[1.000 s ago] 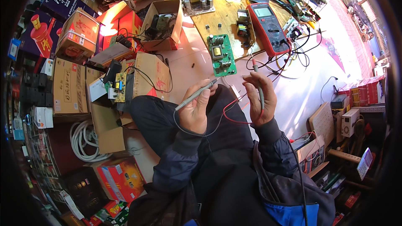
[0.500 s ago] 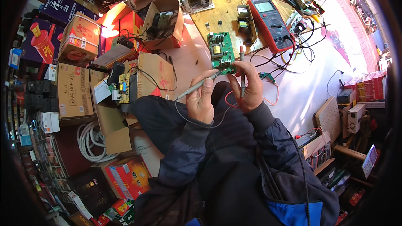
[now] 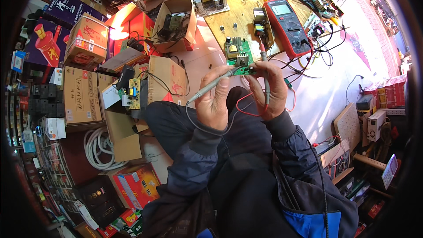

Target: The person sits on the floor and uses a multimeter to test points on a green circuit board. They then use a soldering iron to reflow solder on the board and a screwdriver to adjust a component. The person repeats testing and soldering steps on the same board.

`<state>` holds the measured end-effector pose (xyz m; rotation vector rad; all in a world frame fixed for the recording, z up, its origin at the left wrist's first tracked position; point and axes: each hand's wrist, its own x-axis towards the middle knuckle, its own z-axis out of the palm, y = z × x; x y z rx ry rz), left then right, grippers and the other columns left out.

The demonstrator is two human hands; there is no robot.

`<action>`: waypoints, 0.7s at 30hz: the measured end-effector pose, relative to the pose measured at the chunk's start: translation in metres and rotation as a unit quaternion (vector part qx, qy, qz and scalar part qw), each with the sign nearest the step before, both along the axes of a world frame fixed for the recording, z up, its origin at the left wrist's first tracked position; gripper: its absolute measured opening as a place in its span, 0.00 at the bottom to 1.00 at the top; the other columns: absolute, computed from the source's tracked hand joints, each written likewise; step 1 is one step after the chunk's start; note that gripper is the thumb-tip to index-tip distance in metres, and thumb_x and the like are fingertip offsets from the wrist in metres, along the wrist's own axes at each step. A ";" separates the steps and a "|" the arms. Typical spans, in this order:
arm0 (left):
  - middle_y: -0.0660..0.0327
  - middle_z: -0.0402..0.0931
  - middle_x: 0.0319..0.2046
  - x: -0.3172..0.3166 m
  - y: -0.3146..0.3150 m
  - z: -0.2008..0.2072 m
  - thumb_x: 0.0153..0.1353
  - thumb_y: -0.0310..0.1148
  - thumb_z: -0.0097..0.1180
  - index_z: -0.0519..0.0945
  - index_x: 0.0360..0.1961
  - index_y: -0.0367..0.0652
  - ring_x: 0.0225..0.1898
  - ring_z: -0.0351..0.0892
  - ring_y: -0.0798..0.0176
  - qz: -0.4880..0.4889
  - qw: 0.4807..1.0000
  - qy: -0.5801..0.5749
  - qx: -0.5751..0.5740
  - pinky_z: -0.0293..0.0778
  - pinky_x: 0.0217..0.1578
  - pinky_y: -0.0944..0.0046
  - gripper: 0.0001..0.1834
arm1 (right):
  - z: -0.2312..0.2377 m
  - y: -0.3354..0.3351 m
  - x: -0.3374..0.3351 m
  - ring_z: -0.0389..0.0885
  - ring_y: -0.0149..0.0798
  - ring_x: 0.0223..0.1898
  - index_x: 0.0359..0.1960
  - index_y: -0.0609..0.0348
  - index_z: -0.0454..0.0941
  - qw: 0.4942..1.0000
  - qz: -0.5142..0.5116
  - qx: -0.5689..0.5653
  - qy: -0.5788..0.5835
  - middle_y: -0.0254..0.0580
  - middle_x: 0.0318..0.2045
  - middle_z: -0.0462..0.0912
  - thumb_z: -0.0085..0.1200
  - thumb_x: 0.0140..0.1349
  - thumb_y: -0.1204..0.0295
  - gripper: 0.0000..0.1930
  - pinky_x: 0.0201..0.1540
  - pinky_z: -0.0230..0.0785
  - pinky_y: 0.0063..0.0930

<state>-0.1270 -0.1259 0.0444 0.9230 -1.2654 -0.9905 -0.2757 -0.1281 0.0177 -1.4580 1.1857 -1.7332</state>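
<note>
Both hands have come in on the green circuit board since a second ago, so it's right at the fingertips now, near the wooden panel. Left hand has a grey probe pinched, tip at the board's near edge. Right hand grips the red-tipped probe by that same edge; can't tell if it's pinching the board too. Red multimeter is beyond the board to its right, open cardboard box off to its left.
</note>
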 end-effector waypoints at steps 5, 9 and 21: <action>0.55 0.79 0.52 -0.004 0.001 -0.004 0.77 0.29 0.53 0.79 0.52 0.37 0.55 0.78 0.61 0.003 0.999 0.042 -0.002 0.71 0.61 0.61 0.09 | -0.002 0.001 0.002 0.81 0.29 0.42 0.56 0.60 0.74 1.000 0.005 0.006 -0.014 0.37 0.43 0.81 0.65 0.63 0.84 0.21 0.46 0.75 0.24; 0.54 0.78 0.51 -0.007 -0.004 -0.006 0.76 0.26 0.52 0.78 0.51 0.36 0.54 0.79 0.59 0.031 0.999 -0.005 -0.031 0.73 0.59 0.61 0.08 | -0.001 0.001 0.002 0.80 0.29 0.41 0.56 0.60 0.74 1.000 0.001 0.003 0.001 0.37 0.43 0.81 0.65 0.62 0.85 0.21 0.45 0.74 0.23; 0.54 0.77 0.47 -0.012 -0.008 0.006 0.75 0.26 0.54 0.79 0.48 0.35 0.51 0.81 0.57 0.032 0.996 -0.033 -0.074 0.76 0.53 0.61 0.07 | 0.023 0.022 -0.032 0.83 0.32 0.44 0.60 0.67 0.73 0.999 -0.028 0.022 -0.010 0.44 0.43 0.85 0.55 0.70 0.84 0.17 0.51 0.75 0.27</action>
